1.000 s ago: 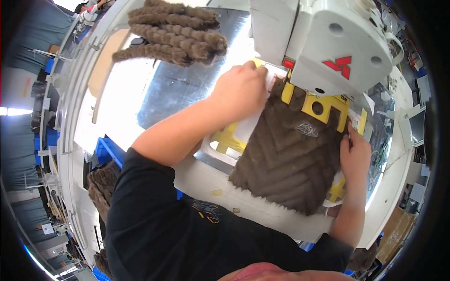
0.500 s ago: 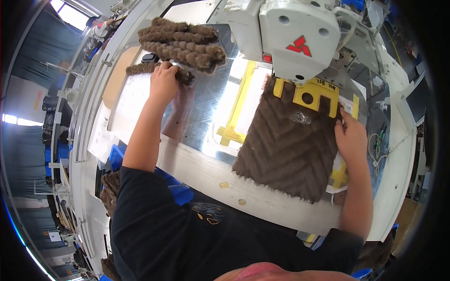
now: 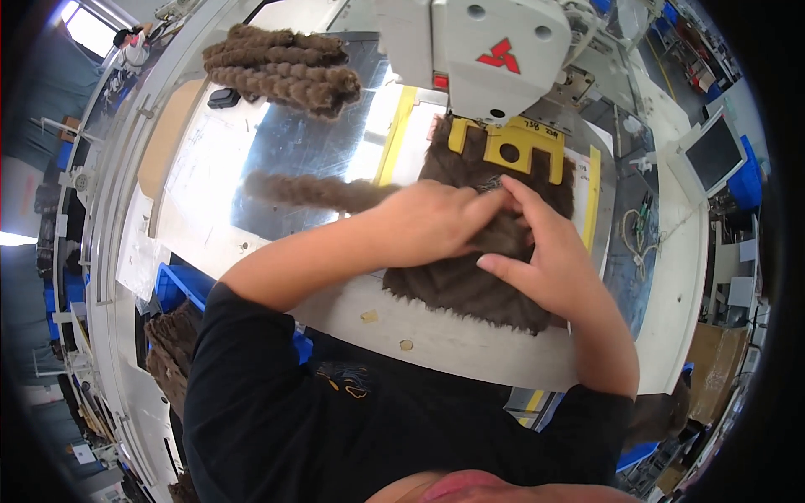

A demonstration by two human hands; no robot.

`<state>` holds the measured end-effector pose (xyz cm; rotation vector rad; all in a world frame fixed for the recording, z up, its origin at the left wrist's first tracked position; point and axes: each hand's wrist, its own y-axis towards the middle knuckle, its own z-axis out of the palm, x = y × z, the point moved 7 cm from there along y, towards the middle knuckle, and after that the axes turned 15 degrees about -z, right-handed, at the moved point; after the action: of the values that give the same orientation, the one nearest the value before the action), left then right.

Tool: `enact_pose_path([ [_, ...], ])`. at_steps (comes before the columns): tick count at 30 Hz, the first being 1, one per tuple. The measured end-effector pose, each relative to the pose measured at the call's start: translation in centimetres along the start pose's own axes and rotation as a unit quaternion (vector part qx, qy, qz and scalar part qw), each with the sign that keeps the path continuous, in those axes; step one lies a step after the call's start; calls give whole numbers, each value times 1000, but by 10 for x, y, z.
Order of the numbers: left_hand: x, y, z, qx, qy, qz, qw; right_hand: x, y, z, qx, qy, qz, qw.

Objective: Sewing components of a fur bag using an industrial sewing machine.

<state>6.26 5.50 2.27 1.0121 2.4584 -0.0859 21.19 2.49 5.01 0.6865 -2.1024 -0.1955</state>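
Note:
My left hand (image 3: pixel 436 220) has curled fingers closed on a long brown plush strip (image 3: pixel 306 189), which extends leftward over the metal plate (image 3: pixel 277 142). My right hand (image 3: pixel 549 256) is beside it over a brown chevron-patterned fur panel (image 3: pixel 457 298), thumb and forefinger spread apart, fingertips at the left hand and strip end. Both hands partly cover the panel and a small shiny patch on it. The panel's upper end lies beneath a yellow notched template (image 3: pixel 545 147) under the white machine head (image 3: pixel 511 71).
A pile of plush strips (image 3: pixel 281 63) lies upper left beside a small black object (image 3: pixel 223 98). Blue bins (image 3: pixel 172 285) and more fur are below the table's left side. A green-handled tool (image 3: pixel 644 210) and cord lie right. A monitor (image 3: pixel 708 155) stands farther right. Another person (image 3: pixel 134 52) is at upper left.
My left hand went from beside the template up to the pile, then brought one strip down onto the panel. My right hand moved from the panel's right edge inward to meet it.

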Motion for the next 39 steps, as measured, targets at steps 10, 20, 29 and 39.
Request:
enact_pose_path([
  [10, -25, -2, 29, -35, 52, 103, 993, -22, -57, -7, 25, 74, 83, 993],
  [20, 10, 1, 2, -70, 72, 15, 995, -65, -113, -48, -70, 187, 294, 935],
  [29, 40, -5, -22, 69, -30, -80, 994, -68, -140, -146, -15, -321, 233, 918],
  [39, 0, 37, -70, -55, -362, -51, 929, 20, 29, -44, 35, -178, -70, 981],
])
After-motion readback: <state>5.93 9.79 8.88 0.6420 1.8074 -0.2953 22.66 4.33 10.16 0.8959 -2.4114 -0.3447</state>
